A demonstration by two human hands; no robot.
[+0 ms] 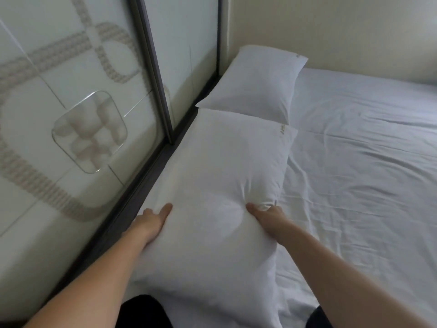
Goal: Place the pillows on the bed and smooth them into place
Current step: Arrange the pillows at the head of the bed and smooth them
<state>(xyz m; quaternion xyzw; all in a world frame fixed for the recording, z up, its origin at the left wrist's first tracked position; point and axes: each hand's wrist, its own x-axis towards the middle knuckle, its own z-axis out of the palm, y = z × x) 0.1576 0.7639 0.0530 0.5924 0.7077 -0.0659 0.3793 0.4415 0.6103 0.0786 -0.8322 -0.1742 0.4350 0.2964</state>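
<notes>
A large white pillow (220,176) lies lengthwise along the bed's left side, close to me. My left hand (151,221) grips its left edge, thumb on top and fingers tucked under. My right hand (266,215) pinches its right side, and the fabric bunches into creases around the fingers. A second white pillow (255,84) rests beyond it in the corner against the wall; its near corner overlaps the first pillow's far end. Both sit on the bed (359,147), which is covered by a wrinkled white sheet.
A sliding wardrobe door (78,110) of glossy white glass with a beige rope pattern and dark frame runs close along the bed's left side. A cream wall (343,31) stands behind the bed. Dark clothing (146,311) shows at the bottom edge.
</notes>
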